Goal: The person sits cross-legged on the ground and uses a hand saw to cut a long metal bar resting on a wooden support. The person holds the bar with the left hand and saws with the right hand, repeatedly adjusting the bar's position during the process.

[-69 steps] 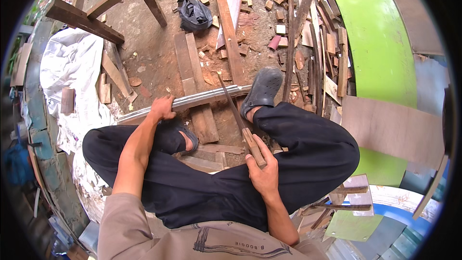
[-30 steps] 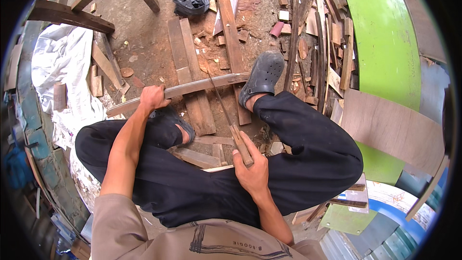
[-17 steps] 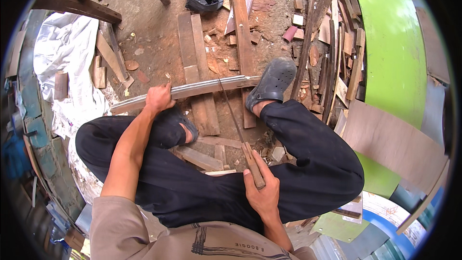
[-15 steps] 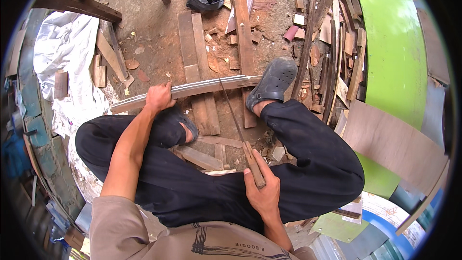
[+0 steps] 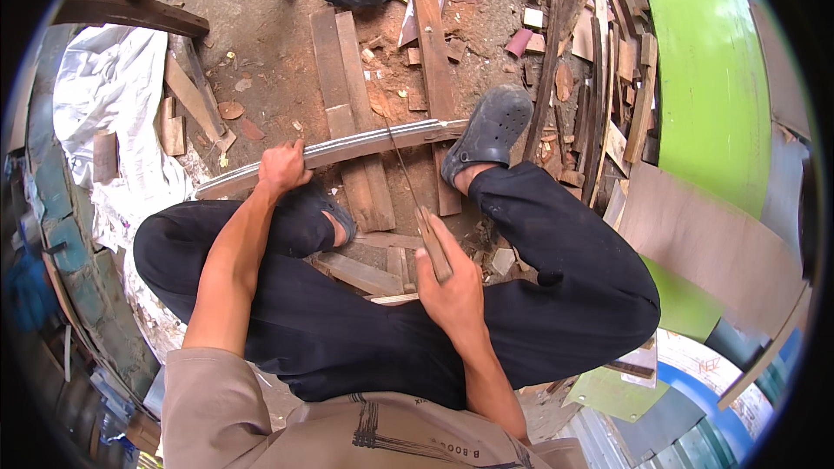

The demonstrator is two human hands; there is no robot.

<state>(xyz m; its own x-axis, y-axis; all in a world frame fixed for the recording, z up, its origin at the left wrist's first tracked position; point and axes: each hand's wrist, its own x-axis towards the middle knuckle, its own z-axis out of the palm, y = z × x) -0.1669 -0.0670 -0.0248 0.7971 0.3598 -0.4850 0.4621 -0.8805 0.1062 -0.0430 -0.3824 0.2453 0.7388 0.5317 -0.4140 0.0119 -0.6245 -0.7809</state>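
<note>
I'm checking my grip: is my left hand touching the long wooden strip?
Touching: the head view shows your left hand clasped over the long wooden strip.

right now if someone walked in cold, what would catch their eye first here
Probably the bright green panel along the right side, then the rumpled white cloth on the left. In the middle, the right hand holds a saw, its blade reaching across a long wooden strip that the left hand grips.
</note>
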